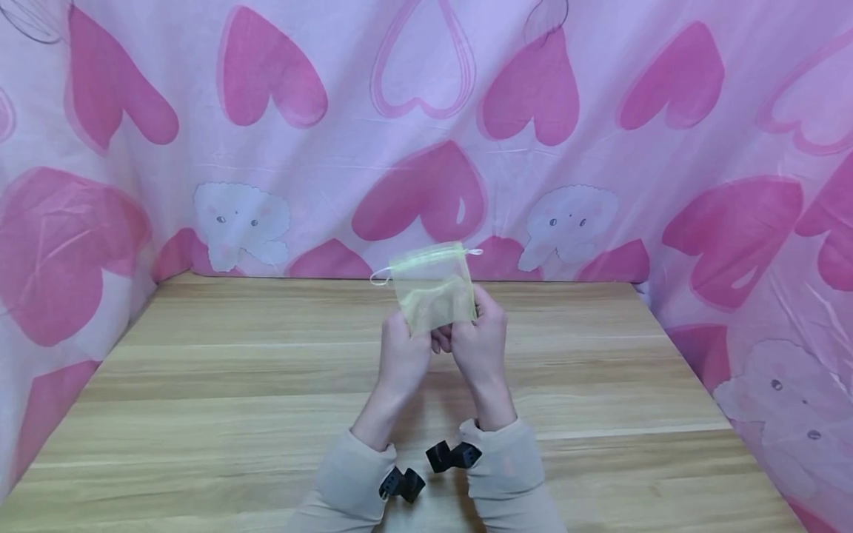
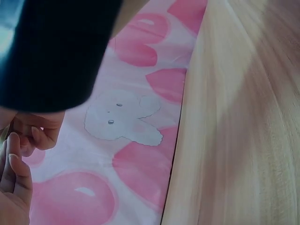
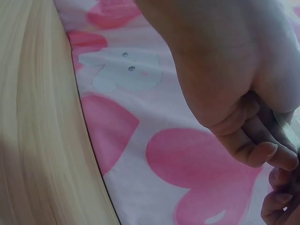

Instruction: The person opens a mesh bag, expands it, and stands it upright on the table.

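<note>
A small, sheer yellow drawstring pouch (image 1: pixel 433 289) is held up above the table, its gathered top edge pointing away and a white cord loop sticking out at each side. My left hand (image 1: pixel 405 348) pinches its lower left corner, thumb on the near face. At the lower right corner my right hand (image 1: pixel 481 337) grips it the same way. Curled fingers of both hands meet behind and below the pouch. In the right wrist view, the right hand (image 3: pixel 234 79) shows bent fingers, with a sliver of the sheer fabric at the frame's edge.
A light wood-grain table (image 1: pixel 233 414) lies under both arms. Pink curtain cloth (image 1: pixel 426 185) with hearts and white cartoon animals hangs along its back and sides. Small black devices (image 1: pixel 402 485) are fixed at the beige sleeve cuffs.
</note>
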`<move>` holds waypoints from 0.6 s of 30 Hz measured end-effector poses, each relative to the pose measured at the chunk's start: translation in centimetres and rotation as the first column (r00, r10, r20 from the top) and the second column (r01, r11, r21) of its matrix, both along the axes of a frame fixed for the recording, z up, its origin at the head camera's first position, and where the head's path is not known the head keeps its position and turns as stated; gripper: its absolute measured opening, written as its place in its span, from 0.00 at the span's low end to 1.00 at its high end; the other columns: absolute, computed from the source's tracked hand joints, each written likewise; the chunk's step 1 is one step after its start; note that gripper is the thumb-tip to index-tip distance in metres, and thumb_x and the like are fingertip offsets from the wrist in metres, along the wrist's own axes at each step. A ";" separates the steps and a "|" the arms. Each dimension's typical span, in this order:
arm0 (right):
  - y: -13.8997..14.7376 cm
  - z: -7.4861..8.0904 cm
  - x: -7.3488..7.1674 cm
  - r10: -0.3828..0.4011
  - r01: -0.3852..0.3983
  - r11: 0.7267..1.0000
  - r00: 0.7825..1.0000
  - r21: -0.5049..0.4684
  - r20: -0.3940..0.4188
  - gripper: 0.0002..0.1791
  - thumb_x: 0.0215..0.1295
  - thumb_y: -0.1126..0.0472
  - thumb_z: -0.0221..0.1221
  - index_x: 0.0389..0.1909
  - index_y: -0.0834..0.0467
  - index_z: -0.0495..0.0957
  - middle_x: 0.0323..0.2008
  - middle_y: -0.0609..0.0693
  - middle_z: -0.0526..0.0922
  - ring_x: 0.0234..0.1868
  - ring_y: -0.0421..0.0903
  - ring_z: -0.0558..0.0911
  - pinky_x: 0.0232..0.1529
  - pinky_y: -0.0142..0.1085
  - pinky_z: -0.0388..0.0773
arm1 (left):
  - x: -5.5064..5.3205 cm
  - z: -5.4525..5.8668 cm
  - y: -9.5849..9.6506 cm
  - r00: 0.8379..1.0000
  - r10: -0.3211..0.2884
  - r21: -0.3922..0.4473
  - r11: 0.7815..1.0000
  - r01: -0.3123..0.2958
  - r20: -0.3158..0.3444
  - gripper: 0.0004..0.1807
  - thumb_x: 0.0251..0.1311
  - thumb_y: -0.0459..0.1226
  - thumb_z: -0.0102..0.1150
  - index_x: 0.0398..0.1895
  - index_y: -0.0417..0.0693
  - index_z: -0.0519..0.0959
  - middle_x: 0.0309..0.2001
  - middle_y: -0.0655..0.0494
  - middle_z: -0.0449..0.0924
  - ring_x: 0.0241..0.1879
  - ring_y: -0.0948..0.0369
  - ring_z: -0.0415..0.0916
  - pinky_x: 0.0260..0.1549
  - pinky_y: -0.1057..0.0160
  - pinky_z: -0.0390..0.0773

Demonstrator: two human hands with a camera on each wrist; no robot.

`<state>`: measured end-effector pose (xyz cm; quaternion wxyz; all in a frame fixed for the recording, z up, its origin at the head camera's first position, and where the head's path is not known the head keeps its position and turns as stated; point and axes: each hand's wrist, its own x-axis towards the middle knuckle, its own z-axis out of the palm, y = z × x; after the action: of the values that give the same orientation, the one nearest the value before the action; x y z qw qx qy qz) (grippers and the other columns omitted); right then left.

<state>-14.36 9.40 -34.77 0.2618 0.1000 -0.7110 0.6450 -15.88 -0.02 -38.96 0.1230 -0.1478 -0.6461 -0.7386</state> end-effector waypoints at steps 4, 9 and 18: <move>-0.1 0.2 0.1 -0.048 0.048 0.999 0.999 0.014 0.011 0.05 0.60 0.81 0.53 0.28 0.72 0.76 0.16 0.56 0.73 0.16 0.43 0.70 0.17 0.31 0.68 | 0.0 0.1 -0.1 1.000 0.027 0.000 1.000 -0.027 -0.008 0.18 0.75 0.37 0.45 0.30 0.34 0.78 0.18 0.43 0.77 0.15 0.51 0.75 0.15 0.63 0.74; 0.1 -1.3 -1.0 -0.098 0.099 0.995 0.995 -0.003 0.032 0.06 0.62 0.78 0.54 0.28 0.71 0.79 0.17 0.57 0.75 0.16 0.44 0.72 0.16 0.31 0.69 | -0.2 0.0 -0.3 0.998 0.051 -0.030 0.998 -0.052 -0.033 0.21 0.75 0.40 0.47 0.27 0.36 0.79 0.17 0.47 0.78 0.14 0.54 0.75 0.15 0.63 0.74; 0.5 -2.6 -1.9 -0.108 0.108 0.994 0.994 0.034 -0.002 0.09 0.61 0.66 0.66 0.25 0.62 0.78 0.19 0.50 0.76 0.17 0.43 0.75 0.16 0.31 0.67 | -0.3 -0.1 -0.8 0.986 0.161 -0.057 0.985 -0.162 -0.033 0.23 0.69 0.50 0.54 0.26 0.41 0.82 0.16 0.48 0.77 0.11 0.56 0.75 0.11 0.60 0.74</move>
<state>-16.23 9.95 -37.35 0.2946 0.0662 -0.7263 0.6175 -16.18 -0.78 -39.10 0.1870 -0.1089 -0.6759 -0.7045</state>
